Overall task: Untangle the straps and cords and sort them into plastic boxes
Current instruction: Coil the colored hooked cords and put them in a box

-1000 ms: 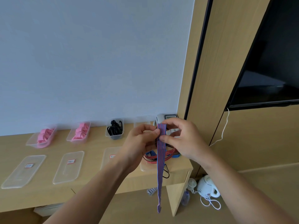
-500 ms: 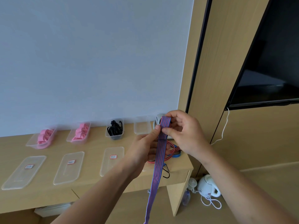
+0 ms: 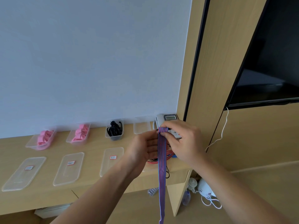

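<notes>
A red-and-blue striped strap (image 3: 162,167) hangs straight down from my hands, past the desk's front edge. My right hand (image 3: 182,141) pinches its folded top end. My left hand (image 3: 144,152) is beside the strap just below the fold, fingers loosely curled toward it; whether it touches the strap I cannot tell. Behind my hands a heap of red and blue cords (image 3: 153,160) lies on the desk, mostly hidden. At the back stand two plastic boxes with pink straps (image 3: 46,139) (image 3: 80,133), one with black cords (image 3: 114,130) and one empty box (image 3: 142,127).
Three clear lids with labels (image 3: 24,172) (image 3: 69,168) (image 3: 111,160) lie on the wooden desk (image 3: 90,151). A telephone (image 3: 168,122) stands at the back right corner. A white kettle (image 3: 205,187) and cable are on the floor. A dark screen (image 3: 267,62) hangs at right.
The strap's top end has been folded over and my hands have shifted a little, with the left hand's fingers loosened beside the strap. The strap now hangs straight down again.
</notes>
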